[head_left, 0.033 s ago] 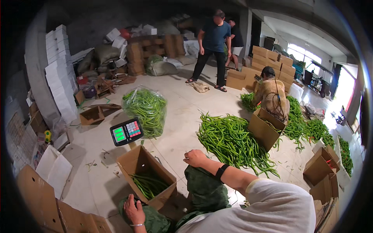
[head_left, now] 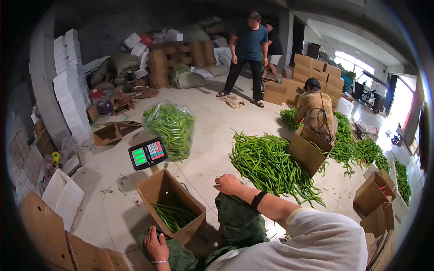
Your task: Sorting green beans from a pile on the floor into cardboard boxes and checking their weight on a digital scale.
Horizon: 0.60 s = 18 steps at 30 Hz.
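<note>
My left hand [head_left: 156, 246] lies on my left knee, fingers apart, holding nothing; a bracelet circles its wrist. On my right knee rests my right hand [head_left: 227, 184], loosely bent and without anything in it; a black band is on that forearm. Between my hands and a little ahead stands an open cardboard box [head_left: 192, 224], with long green peppers [head_left: 174, 216] lying low inside. Just beyond the box is a scale display [head_left: 147, 153] with lit green readouts and a keypad. What carries the box is hidden.
A clear bag of green peppers [head_left: 169, 128] stands behind the display. A pepper heap [head_left: 271, 165] spreads at right, beside another cardboard box [head_left: 309, 151] and a crouching person [head_left: 316, 108]. Two people stand farther back. White boxes [head_left: 70, 86] are stacked left; cartons [head_left: 377, 194] sit right.
</note>
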Each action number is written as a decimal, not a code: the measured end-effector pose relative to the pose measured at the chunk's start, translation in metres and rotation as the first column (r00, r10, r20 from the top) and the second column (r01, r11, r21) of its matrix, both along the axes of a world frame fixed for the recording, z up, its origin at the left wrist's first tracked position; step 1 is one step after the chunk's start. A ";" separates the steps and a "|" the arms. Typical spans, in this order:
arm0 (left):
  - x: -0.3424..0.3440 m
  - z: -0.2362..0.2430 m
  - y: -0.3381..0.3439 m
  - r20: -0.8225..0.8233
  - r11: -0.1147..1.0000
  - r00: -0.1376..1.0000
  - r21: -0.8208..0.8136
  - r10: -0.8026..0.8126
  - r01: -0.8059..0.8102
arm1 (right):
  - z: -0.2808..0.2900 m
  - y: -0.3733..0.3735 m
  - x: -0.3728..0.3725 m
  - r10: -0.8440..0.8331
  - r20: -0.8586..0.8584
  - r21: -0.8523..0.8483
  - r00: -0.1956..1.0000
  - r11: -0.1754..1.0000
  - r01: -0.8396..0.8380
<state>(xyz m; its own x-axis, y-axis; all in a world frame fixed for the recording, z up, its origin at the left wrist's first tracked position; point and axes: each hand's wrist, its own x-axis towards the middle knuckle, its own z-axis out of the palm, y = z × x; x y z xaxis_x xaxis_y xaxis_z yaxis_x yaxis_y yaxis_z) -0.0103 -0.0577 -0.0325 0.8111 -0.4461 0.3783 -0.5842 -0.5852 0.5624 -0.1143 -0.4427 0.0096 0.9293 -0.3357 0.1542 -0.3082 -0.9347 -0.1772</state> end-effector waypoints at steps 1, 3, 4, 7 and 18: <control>0.001 -0.001 0.000 -0.005 1.000 1.000 0.006 -0.008 0.008 | 0.000 0.000 0.000 0.001 -0.005 0.001 1.000 1.000 -0.001; 0.001 -0.001 0.001 -0.008 1.000 1.000 0.010 -0.014 0.014 | 0.001 0.001 -0.001 0.003 -0.008 0.000 1.000 1.000 -0.003; 0.000 0.000 0.000 -0.004 1.000 1.000 0.004 -0.010 0.010 | 0.002 0.001 -0.001 0.002 0.002 0.010 1.000 1.000 -0.002; -0.001 0.001 0.000 0.003 1.000 1.000 -0.008 -0.012 0.012 | 0.004 0.003 -0.001 -0.005 0.010 0.023 1.000 1.000 0.005; -0.003 0.006 0.004 -0.022 1.000 1.000 0.006 -0.006 0.006 | 0.004 0.005 -0.001 -0.030 -0.027 0.004 0.999 1.000 0.030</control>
<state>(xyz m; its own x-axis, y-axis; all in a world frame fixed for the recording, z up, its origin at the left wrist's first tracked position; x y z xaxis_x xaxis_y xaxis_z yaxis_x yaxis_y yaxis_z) -0.0133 -0.0541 -0.0266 0.8167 -0.4529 0.3577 -0.5750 -0.5854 0.5715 -0.1155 -0.4377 0.0138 0.9226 -0.3638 0.1282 -0.3406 -0.9243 -0.1722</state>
